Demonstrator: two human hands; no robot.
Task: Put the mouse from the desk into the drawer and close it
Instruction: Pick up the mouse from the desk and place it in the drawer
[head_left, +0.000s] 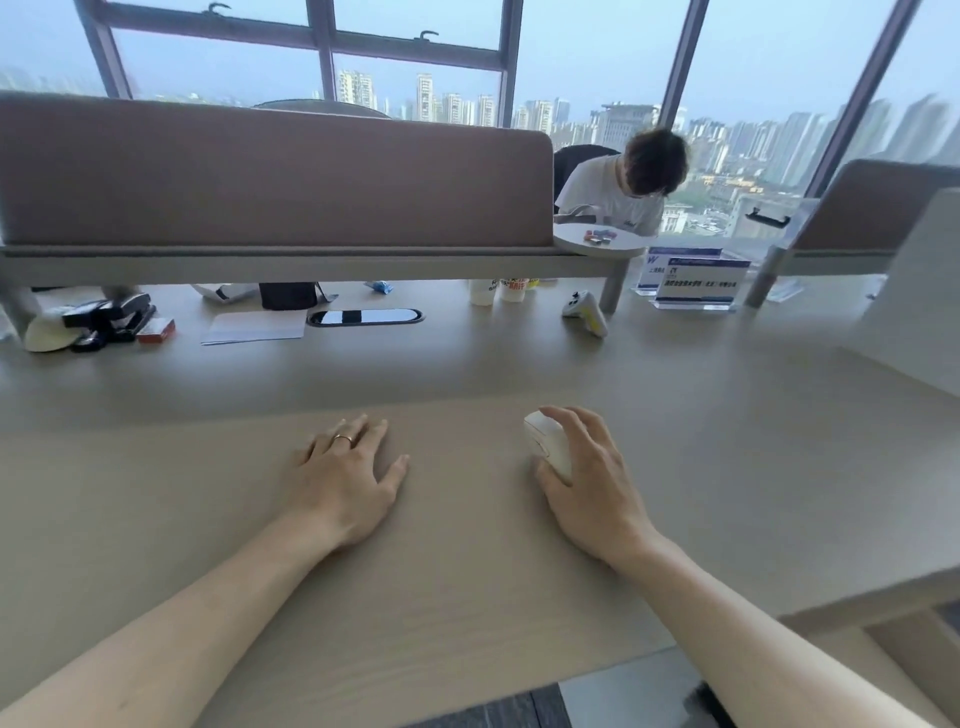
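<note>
- Your forearms came in from the bottom edge, both stretched forward over the surface (467, 374), with the wrists low and close to it.
- Your right hand (587, 478) was cupped over the mouse (545, 444): fingers draped across its far side, thumb against its near side, holding it in a loose grip. That pose suited a pick-up, though the mouse looked to be sitting on the surface, not yet lifted.
- Your left hand (348, 467) lay flat, palm down, fingers spread and holding nothing. It sat well apart from the mouse, probably just resting or bracing you while the right hand worked.
- No drawer showed in this view. It was most likely below the near edge, so one hand would have had to drop out of sight to reach it.
- Clutter sat far back by the divider (270, 171): a stapler (111, 317), some paper (254, 326) and a game controller (584, 312), all well clear of both hands.
</note>
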